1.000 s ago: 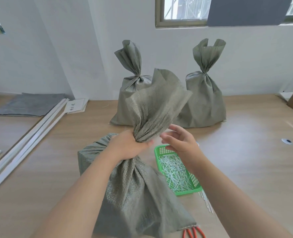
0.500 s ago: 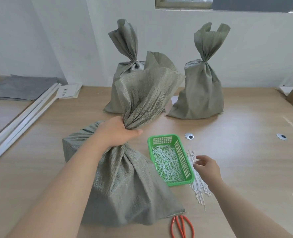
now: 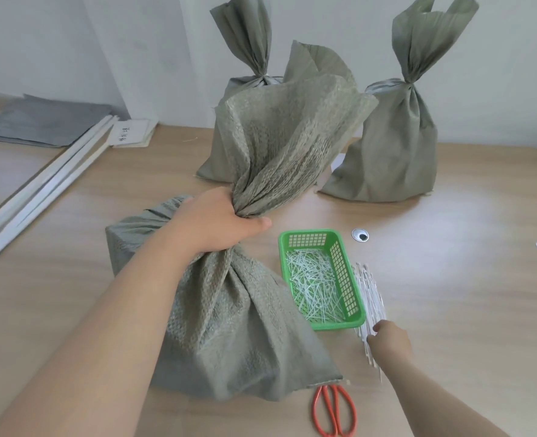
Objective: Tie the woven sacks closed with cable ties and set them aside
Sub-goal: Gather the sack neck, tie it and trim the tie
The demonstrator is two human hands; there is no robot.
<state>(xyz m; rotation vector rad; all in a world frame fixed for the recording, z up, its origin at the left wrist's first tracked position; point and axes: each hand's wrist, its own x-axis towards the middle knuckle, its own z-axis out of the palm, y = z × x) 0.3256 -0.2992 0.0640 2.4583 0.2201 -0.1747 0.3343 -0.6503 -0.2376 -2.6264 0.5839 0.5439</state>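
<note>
A grey-green woven sack (image 3: 229,326) stands on the wooden table in front of me. My left hand (image 3: 212,225) is shut on its gathered neck, and the loose top fans out above my fist. My right hand (image 3: 387,340) rests on a bundle of white cable ties (image 3: 369,298) lying beside a green basket; its fingers curl down onto the ties. Two tied sacks stand at the back: one (image 3: 245,80) behind the held sack, one (image 3: 393,146) to the right.
The green basket (image 3: 352,320) holds several cut white tie ends. Orange-handled scissors (image 3: 335,411) lie at the front edge. White strips (image 3: 40,190), a grey sheet (image 3: 40,121) and papers (image 3: 131,134) lie at the left. Two round grommets (image 3: 360,235) sit in the tabletop.
My right hand left the sack's neck and dropped right and down to the cable tie bundle. The left hand kept its hold on the neck. The view tilted downward.
</note>
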